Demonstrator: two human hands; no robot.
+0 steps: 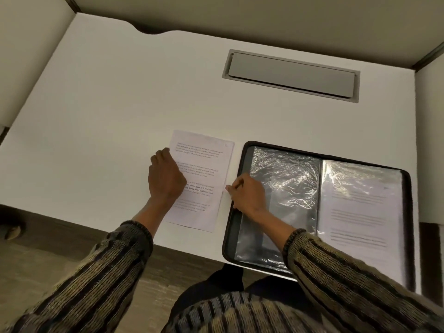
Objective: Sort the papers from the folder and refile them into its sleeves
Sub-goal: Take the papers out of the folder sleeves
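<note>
Paper (204, 164), long axis front-to-back, header far — left hand (165, 176) curled on left edge, right hand (247, 195) pinch on right edge

Knit sweater (240, 313), tan-and-black stripes, ribbed cuffs (141, 233); dark trousers (192, 301).

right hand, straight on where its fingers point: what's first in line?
The loose sheet: the right hand points left and already seems to pinch its right edge. Beyond that, the left hand at the sheet's left edge.
</note>
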